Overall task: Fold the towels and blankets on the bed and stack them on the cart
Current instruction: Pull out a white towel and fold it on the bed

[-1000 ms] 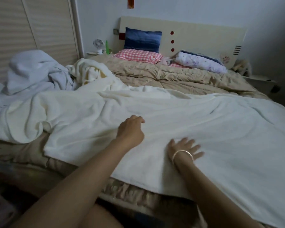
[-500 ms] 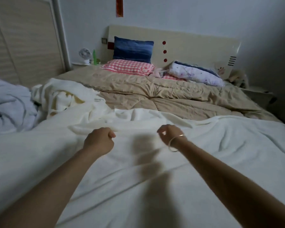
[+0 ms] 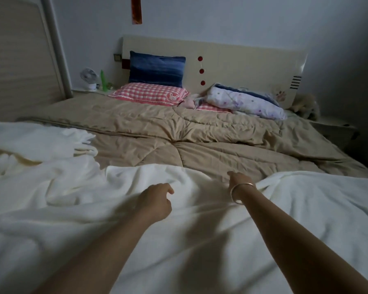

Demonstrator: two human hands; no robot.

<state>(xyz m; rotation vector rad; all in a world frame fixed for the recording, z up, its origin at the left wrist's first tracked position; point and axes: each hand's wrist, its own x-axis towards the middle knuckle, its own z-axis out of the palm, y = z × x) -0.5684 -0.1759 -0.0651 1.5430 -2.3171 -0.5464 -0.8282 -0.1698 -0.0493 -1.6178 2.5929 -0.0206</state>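
Arms of a person stretch forward over a large white fleecy blanket (image 3: 200,240) spread across the near end of a bed, on top of a tan quilted comforter (image 3: 200,134). The left hand (image 3: 156,201) is over the blanket with fingers curled, thumb slightly apart from forefinger, and the right hand (image 3: 239,180), wearing a thin silver bangle (image 3: 240,193), reaches the blanket's far edge with its fingers hidden; whether either grips cloth cannot be told. A second crumpled white blanket (image 3: 40,141) lies beside it at the left
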